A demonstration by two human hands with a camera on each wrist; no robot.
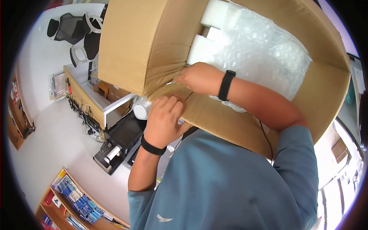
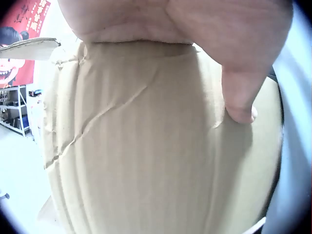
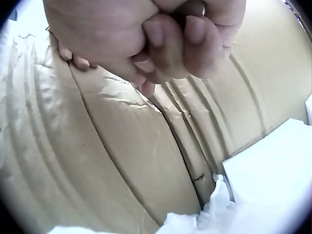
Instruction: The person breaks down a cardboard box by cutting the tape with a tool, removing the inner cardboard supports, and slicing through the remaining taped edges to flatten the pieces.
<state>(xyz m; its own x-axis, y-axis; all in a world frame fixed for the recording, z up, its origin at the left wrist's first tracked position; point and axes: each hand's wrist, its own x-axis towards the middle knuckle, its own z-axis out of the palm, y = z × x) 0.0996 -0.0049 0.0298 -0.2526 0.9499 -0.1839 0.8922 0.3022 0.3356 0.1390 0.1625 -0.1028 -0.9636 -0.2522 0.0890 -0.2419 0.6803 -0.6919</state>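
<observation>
A large open cardboard box [image 1: 126,42] leans against the person's front. The left hand [image 1: 164,117] grips its near wall by the edge, with the thumb [image 2: 239,105] on the outer cardboard and fingertips [image 3: 78,61] over the rim. Inside the box, the right hand [image 1: 201,78] is curled around a small grey metallic thing [image 3: 194,8], mostly hidden in the fist; I cannot tell its kind. Its fingers are at the crease and slit beside the left hand. Bubble wrap [image 1: 264,50] covers white foam blocks [image 1: 203,50] deeper in the box.
A wooden-sided bench with cables [image 1: 82,115] along it stands to the left, near a black bin-like container [image 1: 122,134]. Office chairs [image 1: 73,30] are farther back. A bookshelf [image 1: 78,199] stands at lower left. A dark cord [image 1: 266,138] hangs by the right forearm.
</observation>
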